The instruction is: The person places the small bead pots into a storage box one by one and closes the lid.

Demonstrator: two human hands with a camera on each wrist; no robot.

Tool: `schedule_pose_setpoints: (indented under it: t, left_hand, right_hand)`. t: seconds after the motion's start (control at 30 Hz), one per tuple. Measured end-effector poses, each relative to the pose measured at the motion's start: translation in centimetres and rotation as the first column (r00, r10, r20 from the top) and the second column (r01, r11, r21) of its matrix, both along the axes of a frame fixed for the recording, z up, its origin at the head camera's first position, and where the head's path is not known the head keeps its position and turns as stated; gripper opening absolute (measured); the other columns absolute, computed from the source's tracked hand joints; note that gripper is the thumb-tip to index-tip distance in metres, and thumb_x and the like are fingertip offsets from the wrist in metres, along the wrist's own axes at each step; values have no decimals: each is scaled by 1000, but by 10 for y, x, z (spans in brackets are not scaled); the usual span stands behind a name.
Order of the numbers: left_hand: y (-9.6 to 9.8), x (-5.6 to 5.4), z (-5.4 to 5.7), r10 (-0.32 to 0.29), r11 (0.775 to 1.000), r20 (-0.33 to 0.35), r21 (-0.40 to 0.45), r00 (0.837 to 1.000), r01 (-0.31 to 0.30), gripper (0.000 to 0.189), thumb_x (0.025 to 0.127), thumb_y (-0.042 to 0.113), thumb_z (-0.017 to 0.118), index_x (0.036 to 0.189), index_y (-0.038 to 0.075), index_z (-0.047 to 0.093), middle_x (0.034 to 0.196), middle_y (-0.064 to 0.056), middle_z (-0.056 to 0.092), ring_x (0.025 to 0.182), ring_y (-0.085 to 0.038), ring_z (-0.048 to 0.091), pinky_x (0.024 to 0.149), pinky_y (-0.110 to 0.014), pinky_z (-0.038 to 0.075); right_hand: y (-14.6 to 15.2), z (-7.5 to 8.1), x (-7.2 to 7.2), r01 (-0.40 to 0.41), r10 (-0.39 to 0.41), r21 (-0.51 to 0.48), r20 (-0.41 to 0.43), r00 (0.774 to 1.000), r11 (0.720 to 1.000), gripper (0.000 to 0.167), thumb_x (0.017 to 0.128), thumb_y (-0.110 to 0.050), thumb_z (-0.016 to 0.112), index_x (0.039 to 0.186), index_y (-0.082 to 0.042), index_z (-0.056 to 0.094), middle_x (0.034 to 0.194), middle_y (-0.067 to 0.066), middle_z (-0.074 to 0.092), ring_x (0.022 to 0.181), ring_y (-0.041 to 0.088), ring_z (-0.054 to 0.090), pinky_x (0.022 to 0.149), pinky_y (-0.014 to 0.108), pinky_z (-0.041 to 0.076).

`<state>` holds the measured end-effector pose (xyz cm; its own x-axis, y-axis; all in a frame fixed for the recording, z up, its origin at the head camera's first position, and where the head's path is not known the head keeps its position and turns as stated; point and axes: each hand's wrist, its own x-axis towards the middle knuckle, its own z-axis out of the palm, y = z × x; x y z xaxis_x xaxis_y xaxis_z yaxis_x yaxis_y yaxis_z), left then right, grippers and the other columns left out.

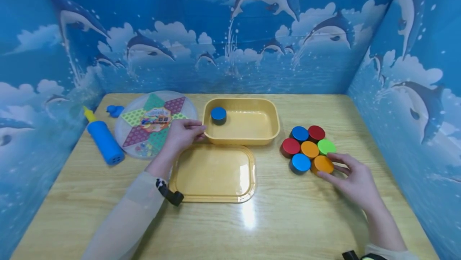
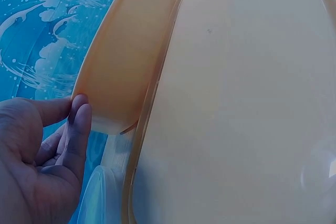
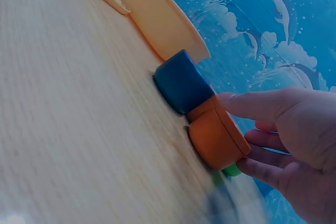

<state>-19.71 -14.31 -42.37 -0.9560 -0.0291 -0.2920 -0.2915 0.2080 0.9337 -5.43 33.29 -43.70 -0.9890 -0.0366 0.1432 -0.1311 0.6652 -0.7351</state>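
Note:
At the left end of a yellow plastic box (image 1: 243,140), my left hand (image 1: 183,134) pinches the rim between thumb and fingers. One dark blue round block (image 1: 218,115) lies inside the box at its left. My right hand (image 1: 354,178) is at the right of a cluster of round blocks, its thumb and fingers around the near orange block (image 1: 323,165). In the right wrist view, fingertips meet that orange block (image 3: 218,137) at its edge. Beside it stand a blue block (image 1: 300,164), a green block (image 1: 327,147), another orange block (image 1: 309,149) and a red block (image 1: 290,147).
A yellow lid (image 1: 212,174) lies flat in front of the box. Left of it are a round star-patterned game board (image 1: 155,124), a blue pump (image 1: 105,142) with a yellow nozzle and a small blue toy (image 1: 115,111). Dolphin-print curtains (image 1: 230,52) enclose the table's back and sides.

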Motion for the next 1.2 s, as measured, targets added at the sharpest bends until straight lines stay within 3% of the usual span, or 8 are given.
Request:
schedule_pose_setpoints:
  t: [0.2, 0.5, 0.73, 0.9, 1.0, 1.13, 1.2]
  left_hand:
    - [0, 1, 0, -6, 1000, -8, -13, 1000, 6, 31, 100, 12, 77, 125, -6, 72, 103, -20, 74, 80, -21, 76, 78, -36, 67]
    - [0, -1, -1, 1, 1000, -21, -16, 1000, -2, 32, 99, 12, 78, 124, -6, 72, 103, -21, 74, 78, -20, 76, 76, -35, 67]
    - [0, -1, -1, 3, 1000, -12, -18, 1000, -3, 32, 100, 12, 77, 125, -6, 72, 105, -21, 74, 79, -20, 76, 75, -33, 67]
    - [1, 0, 1, 1, 1000, -5, -19, 1000, -1, 32, 100, 12, 77, 125, -6, 72, 105, -21, 74, 80, -21, 76, 77, -34, 67]
    - [1, 0, 1, 0, 1000, -3, -18, 1000, 0, 32, 100, 12, 77, 126, -6, 71, 105, -21, 74, 81, -21, 76, 78, -35, 67]
    - [0, 0, 1, -8, 1000, -1, -19, 1000, 8, 32, 100, 12, 77, 126, -6, 71, 106, -21, 74, 82, -22, 76, 80, -37, 67]
    - [-1, 0, 1, -12, 1000, -3, -18, 1000, 12, 33, 100, 13, 77, 126, -7, 71, 106, -21, 73, 83, -22, 77, 81, -37, 67]
  right_hand:
    - [-3, -6, 0, 30, -30, 51, -5, 1000, 998, 59, 85, -18, 93, 133, 3, 66, 129, 21, 67, 117, 36, 65, 88, 4, 49]
    - [-5, -10, 0, 39, -43, 86, 44, 998, 996, 69, 86, -24, 93, 140, 6, 62, 133, 31, 63, 114, 49, 68, 87, 5, 51]
    - [-5, -8, 2, 49, -52, 85, 29, 998, 995, 65, 86, -24, 93, 137, 4, 65, 131, 27, 66, 115, 43, 66, 86, -1, 46]
    - [-3, 2, 6, 53, -57, 46, 86, 995, 997, 68, 88, -29, 91, 139, 4, 62, 133, 26, 63, 113, 43, 69, 86, 2, 49]
    - [-1, 9, 7, 53, -56, 32, 83, 995, 998, 67, 87, -28, 92, 139, 3, 62, 133, 23, 63, 110, 25, 73, 85, 5, 52]
    - [-2, 15, 6, 17, -17, -19, -3, 1000, 1000, 59, 84, -12, 93, 134, 3, 64, 130, 20, 64, 104, -4, 66, 86, 9, 55]
    - [-3, 18, 4, -7, 5, -48, -44, 999, 999, 59, 82, -4, 93, 133, 3, 65, 129, 19, 64, 105, -8, 62, 87, 9, 55]
